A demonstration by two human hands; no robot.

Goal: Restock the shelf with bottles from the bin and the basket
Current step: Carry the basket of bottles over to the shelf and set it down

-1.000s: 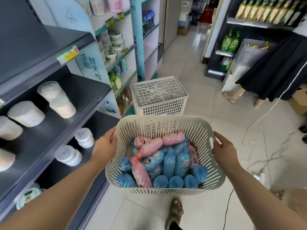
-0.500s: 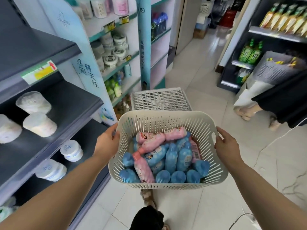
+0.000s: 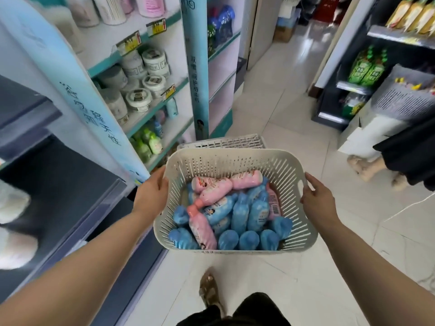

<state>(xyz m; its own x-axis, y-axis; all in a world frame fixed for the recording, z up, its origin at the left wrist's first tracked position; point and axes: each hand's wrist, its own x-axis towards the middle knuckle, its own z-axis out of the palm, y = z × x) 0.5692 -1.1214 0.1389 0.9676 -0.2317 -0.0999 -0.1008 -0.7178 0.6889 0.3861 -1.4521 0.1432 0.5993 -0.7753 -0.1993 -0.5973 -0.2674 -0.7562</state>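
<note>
I carry a cream slotted basket [image 3: 235, 161] at waist height in the aisle. My left hand [image 3: 150, 196] grips its left rim and my right hand [image 3: 317, 203] grips its right rim by the handle slot. Inside lie several blue bottles [image 3: 242, 212] and three pink bottles [image 3: 211, 191], piled on their sides. Just beyond the basket, the top of a white lattice bin [image 3: 226, 143] shows on the floor. The white and teal shelf [image 3: 146, 114] with jars and small bottles stands to the left of it.
A dark grey shelf unit [image 3: 58, 196] runs along my left with blurred white tubs. Another person's legs and black skirt [image 3: 404, 156] stand at the right by a drinks shelf [image 3: 367, 74]. My sandalled foot [image 3: 209, 292] is on the tiled floor below the basket.
I have walked forward with the basket. The dark shelf has slid back past my left and the lattice bin is now mostly hidden behind the basket. Both hands keep the same hold.
</note>
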